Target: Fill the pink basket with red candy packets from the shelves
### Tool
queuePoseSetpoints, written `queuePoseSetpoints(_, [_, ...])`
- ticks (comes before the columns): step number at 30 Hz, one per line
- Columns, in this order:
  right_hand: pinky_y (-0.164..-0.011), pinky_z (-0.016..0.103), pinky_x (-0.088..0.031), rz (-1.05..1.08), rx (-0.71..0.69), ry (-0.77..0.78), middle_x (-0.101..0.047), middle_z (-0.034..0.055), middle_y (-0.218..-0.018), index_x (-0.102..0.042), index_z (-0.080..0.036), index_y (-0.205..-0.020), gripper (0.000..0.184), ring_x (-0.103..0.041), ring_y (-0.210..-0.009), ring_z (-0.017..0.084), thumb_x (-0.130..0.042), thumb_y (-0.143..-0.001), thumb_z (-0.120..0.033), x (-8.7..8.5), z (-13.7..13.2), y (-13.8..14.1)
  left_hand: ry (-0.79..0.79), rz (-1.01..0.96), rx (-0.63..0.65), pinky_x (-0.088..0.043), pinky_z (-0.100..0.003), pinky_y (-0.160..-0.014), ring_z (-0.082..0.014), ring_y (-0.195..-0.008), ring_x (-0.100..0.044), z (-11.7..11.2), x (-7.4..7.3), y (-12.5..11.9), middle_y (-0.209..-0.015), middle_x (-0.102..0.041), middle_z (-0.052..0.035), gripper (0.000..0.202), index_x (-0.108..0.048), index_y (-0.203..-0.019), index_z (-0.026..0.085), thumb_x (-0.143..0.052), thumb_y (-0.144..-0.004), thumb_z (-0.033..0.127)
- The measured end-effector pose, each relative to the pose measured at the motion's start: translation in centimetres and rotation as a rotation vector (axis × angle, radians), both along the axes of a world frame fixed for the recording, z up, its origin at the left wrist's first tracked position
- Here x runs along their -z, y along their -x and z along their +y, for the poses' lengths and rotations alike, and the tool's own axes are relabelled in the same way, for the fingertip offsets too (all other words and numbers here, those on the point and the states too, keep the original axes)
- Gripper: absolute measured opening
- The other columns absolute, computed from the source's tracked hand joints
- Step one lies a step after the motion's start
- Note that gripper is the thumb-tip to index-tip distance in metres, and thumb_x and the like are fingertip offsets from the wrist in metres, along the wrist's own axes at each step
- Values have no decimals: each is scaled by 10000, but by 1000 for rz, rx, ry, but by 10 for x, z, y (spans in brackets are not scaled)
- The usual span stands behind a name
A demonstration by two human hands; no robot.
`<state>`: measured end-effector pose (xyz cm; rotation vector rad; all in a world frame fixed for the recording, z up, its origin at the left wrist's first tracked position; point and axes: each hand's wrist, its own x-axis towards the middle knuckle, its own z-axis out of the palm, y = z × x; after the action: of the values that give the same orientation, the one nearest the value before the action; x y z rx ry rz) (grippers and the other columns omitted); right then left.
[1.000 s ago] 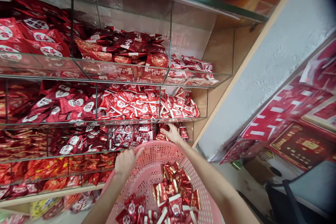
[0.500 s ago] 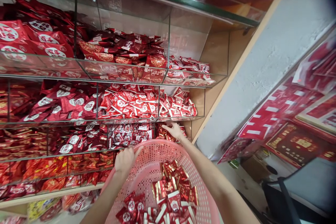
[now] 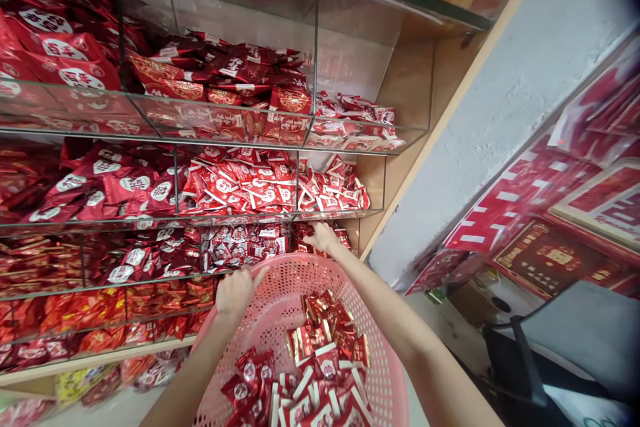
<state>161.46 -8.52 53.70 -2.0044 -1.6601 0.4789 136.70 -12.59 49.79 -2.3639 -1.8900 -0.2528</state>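
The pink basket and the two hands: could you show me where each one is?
Pink basket [image 3: 300,273]: head view, on its holed inner wall near the far rim.
Left hand [image 3: 236,292]: head view, on the back of the hand.
Right hand [image 3: 323,238]: head view, on the back of the hand.

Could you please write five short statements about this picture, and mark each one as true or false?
1. The left hand grips the rim of the pink basket. True.
2. The right hand is beyond the basket's far rim, at the shelf packets. True.
3. The basket is empty. False: red packets lie in it.
4. The two hands touch each other. False: they are apart.
5. The basket's sides are solid, without holes. False: they have many small holes.
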Motion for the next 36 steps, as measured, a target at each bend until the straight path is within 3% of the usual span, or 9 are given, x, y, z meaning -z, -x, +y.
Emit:
queuePoseSetpoints(4, [-669,246,-420,164,16,-90,-643,38,-835,-592,-152,-942,328,-577,-797,180,-541,-664,-318,0,-9,-9,1,6,3,-403,-326,-548,-292,-674,-606,0,-2,0,-673,-616,-169,760,-605,-840,70,-116,-760,647])
queuePoseSetpoints(8, [-630,229,-450,346,49,-152,-631,46,-861,-507,-132,-1055,413,-579,-739,131,-516,-688,-321,-2,-31,-21,-26,23,18,-402,-326,-532,-295,-659,-607,0,-1,0,-672,-620,-174,751,-606,-812,78,-102,-770,633])
queuePoseSetpoints(14, [-619,252,-475,574,64,-170,-601,58,-875,-470,-135,-1062,409,-575,-743,131,-503,-710,-340,-7,-100,-25,-68,43,25,-401,-322,-530,-294,-650,-606,1,4,1,-646,-616,-162,756,-603,-792,83,-111,-757,656])
queuePoseSetpoints(17, [-691,286,-467,432,-12,-164,-589,50,-892,-476,-152,-1050,388,-563,-779,147,-539,-689,-280,-2,-147,-16,-66,44,24,-398,-316,-526,-287,-636,-605,1,4,1,-642,-614,-163,763,-604,-799,80,-105,-756,656])
queuePoseSetpoints(21, [-837,336,-409,-24,-76,-159,-536,67,-1051,-444,-190,-1113,395,-514,-952,185,-494,-721,-197,15,-192,-1,-65,42,24,-400,-313,-538,-286,-653,-606,0,3,1,-644,-610,-165,763,-602,-804,77,-105,-757,654])
queuePoseSetpoints(24, [-773,337,-430,-285,-35,-48,-512,101,-1066,-438,-168,-1115,376,-527,-924,214,-471,-740,-169,27,-204,8,-63,42,24,-399,-323,-544,-291,-660,-603,0,4,0,-652,-609,-168,760,-598,-805,77,-112,-753,660])
queuePoseSetpoints(27, [-731,324,-430,-425,-19,32,-523,114,-1026,-482,-153,-1020,244,-545,-873,218,-437,-781,-176,30,-207,12,-51,39,27,-392,-322,-544,-293,-663,-600,0,4,1,-660,-611,-170,762,-596,-815,75,-114,-750,662])
queuePoseSetpoints(31, [-699,283,-414,-398,13,10,-548,83,-942,-483,-189,-898,121,-558,-845,191,-390,-824,-211,24,-216,12,-33,30,24,-385,-320,-549,-289,-667,-597,0,3,0,-673,-611,-180,765,-600,-832,69,-120,-749,660])
queuePoseSetpoints(36, [-463,208,-352,44,88,162,-532,-11,-660,-437,-196,-831,128,-520,-537,121,-499,-733,-251,43,-231,8,-37,35,16,-390,-334,-561,-292,-676,-597,0,4,0,-677,-612,-184,754,-599,-848,68,-106,-770,633])
